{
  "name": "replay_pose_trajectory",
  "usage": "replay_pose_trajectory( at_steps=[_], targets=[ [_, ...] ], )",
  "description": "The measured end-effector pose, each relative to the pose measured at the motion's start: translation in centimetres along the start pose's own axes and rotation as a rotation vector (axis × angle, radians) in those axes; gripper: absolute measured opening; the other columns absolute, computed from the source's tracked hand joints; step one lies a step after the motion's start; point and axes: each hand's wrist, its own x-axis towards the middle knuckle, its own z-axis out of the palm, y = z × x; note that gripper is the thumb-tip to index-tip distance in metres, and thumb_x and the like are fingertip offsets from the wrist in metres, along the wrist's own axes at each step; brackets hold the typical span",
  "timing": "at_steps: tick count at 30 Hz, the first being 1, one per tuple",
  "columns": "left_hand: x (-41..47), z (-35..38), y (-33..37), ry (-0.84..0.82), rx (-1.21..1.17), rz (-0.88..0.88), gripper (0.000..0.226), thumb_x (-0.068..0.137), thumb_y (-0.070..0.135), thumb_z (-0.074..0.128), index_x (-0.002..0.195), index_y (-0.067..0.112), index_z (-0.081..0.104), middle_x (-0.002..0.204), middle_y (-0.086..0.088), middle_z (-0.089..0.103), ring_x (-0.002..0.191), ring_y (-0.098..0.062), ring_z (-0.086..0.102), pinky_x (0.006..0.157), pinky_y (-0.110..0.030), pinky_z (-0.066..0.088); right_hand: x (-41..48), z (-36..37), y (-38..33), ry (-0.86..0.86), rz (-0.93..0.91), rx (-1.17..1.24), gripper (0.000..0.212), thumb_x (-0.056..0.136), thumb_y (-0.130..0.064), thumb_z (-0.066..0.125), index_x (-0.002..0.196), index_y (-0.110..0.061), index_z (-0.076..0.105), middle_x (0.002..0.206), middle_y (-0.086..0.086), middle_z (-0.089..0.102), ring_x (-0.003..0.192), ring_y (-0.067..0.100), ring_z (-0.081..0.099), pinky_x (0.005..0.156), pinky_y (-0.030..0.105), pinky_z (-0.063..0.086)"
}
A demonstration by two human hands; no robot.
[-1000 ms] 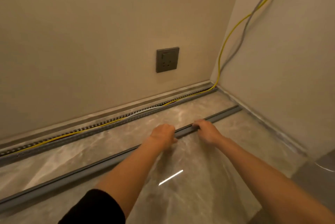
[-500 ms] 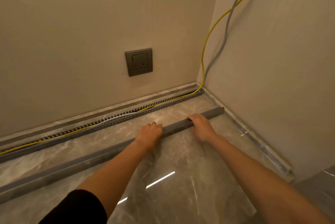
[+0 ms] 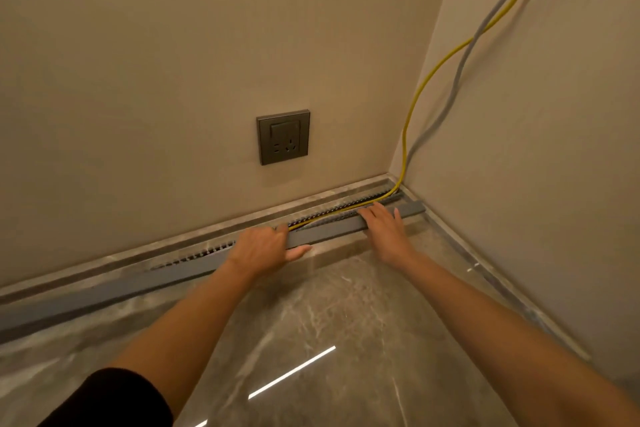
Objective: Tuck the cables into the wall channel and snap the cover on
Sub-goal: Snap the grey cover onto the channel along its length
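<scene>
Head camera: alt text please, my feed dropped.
Two hands hold a long grey cover along the front of the open wall channel at floor level: the left hand grips it, the right hand rests flat on it. A yellow cable lies in the channel and climbs the corner beside a grey cable.

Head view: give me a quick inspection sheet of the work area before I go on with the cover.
Surface: glossy marbled floor with light-strip reflections.
Job's things: grey cover lies along the front of the slotted channel, not snapped on.
Clutter: nothing seen.
Hands: left hand grips the cover; right hand lies flat on it, nearer the corner.
Cables: yellow cable drops down the corner and lies in the channel; grey cable drops beside it, its lower run hidden.
Surroundings: socket on the wall above the channel.
</scene>
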Motion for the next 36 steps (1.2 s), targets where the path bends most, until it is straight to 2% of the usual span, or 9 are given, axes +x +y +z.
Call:
replay_pose_trajectory(
  at_steps=[3, 5, 7, 11, 14, 20, 26, 31, 36],
  targets=[
    [0.9, -0.7, -1.5, -0.010, 0.085, 0.044, 0.058, 0.095, 0.058, 0.027, 0.123, 0.011, 0.046, 0.107, -0.011, 0.071, 0.096, -0.028, 0.068, 0.049, -0.029, 0.034, 1.7, -0.4, 0.0, -0.029, -0.007, 0.044, 0.039, 0.095, -0.012, 0.048, 0.134, -0.012, 0.044, 0.135, 0.011, 0.047, 0.134, 0.025, 0.036, 0.115, 0.046, 0.019],
    [1.6, -0.9, -1.9, -0.028, 0.083, 0.058, 0.055, 0.097, 0.055, 0.025, 0.123, 0.011, 0.045, 0.110, -0.011, 0.069, 0.097, -0.029, 0.067, 0.064, -0.035, 0.048, 3.0, -0.7, 0.1, -0.047, -0.020, 0.067, 0.043, 0.093, -0.013, 0.052, 0.136, -0.013, 0.045, 0.135, 0.011, 0.049, 0.133, 0.026, 0.039, 0.112, 0.045, 0.023],
    [2.3, -0.9, -2.0, -0.052, 0.060, 0.033, 0.053, 0.098, 0.053, 0.025, 0.123, 0.011, 0.045, 0.114, -0.012, 0.067, 0.101, -0.030, 0.066, 0.078, -0.037, 0.051, 4.2, -0.8, 0.4, -0.050, -0.047, 0.061, 0.047, 0.092, -0.015, 0.055, 0.137, -0.017, 0.045, 0.138, 0.010, 0.049, 0.133, 0.025, 0.039, 0.113, 0.046, 0.025],
    [3.6, -0.1, -1.7, -0.101, 0.041, -0.036, 0.054, 0.098, 0.052, 0.025, 0.125, 0.010, 0.045, 0.121, -0.012, 0.064, 0.109, -0.030, 0.063, 0.086, -0.038, 0.051, 6.3, -0.6, 0.8, -0.072, -0.057, 0.097, 0.044, 0.092, -0.019, 0.055, 0.136, -0.017, 0.048, 0.138, 0.011, 0.050, 0.133, 0.026, 0.040, 0.116, 0.048, 0.017],
    [4.7, 0.6, -1.1, -0.129, 0.051, -0.093, 0.054, 0.098, 0.051, 0.025, 0.124, 0.009, 0.045, 0.123, -0.012, 0.064, 0.112, -0.030, 0.062, 0.087, -0.038, 0.050, 8.2, -0.7, 1.4, -0.075, -0.098, 0.104, 0.043, 0.093, -0.015, 0.054, 0.136, -0.015, 0.048, 0.137, 0.012, 0.050, 0.134, 0.026, 0.037, 0.117, 0.049, 0.014],
    [6.9, 1.4, -0.8, -0.164, 0.051, -0.110, 0.054, 0.098, 0.052, 0.026, 0.122, 0.009, 0.047, 0.120, -0.013, 0.066, 0.111, -0.031, 0.063, 0.088, -0.038, 0.049, 10.5, -0.2, 2.8, -0.136, -0.134, 0.051, 0.040, 0.090, -0.019, 0.058, 0.130, -0.017, 0.053, 0.132, 0.013, 0.056, 0.129, 0.029, 0.044, 0.115, 0.049, 0.020],
    [7.6, 2.1, -0.9, -0.178, 0.130, -0.069, 0.054, 0.099, 0.052, 0.024, 0.122, 0.009, 0.048, 0.117, -0.012, 0.067, 0.106, -0.030, 0.065, 0.085, -0.038, 0.050, 11.1, 0.0, 3.9, -0.147, -0.195, 0.012, 0.040, 0.089, -0.025, 0.060, 0.127, -0.013, 0.056, 0.125, 0.015, 0.061, 0.123, 0.031, 0.050, 0.109, 0.045, 0.034],
    [7.5, 2.6, -0.4, -0.192, 0.185, -0.022, 0.055, 0.099, 0.051, 0.022, 0.120, 0.009, 0.049, 0.117, -0.011, 0.067, 0.103, -0.029, 0.066, 0.083, -0.036, 0.052, 11.3, 0.5, 4.6, -0.167, -0.224, 0.016, 0.045, 0.087, -0.022, 0.062, 0.131, -0.014, 0.054, 0.128, 0.015, 0.061, 0.123, 0.030, 0.051, 0.108, 0.044, 0.035],
    [7.8, 2.3, -0.5, -0.204, 0.146, -0.013, 0.054, 0.100, 0.050, 0.022, 0.122, 0.009, 0.048, 0.119, -0.011, 0.066, 0.104, -0.027, 0.066, 0.085, -0.035, 0.051, 11.6, 0.3, 5.0, -0.158, -0.229, 0.055, 0.041, 0.087, -0.018, 0.062, 0.127, -0.012, 0.058, 0.123, 0.018, 0.064, 0.118, 0.032, 0.053, 0.099, 0.039, 0.039]
  ],
)
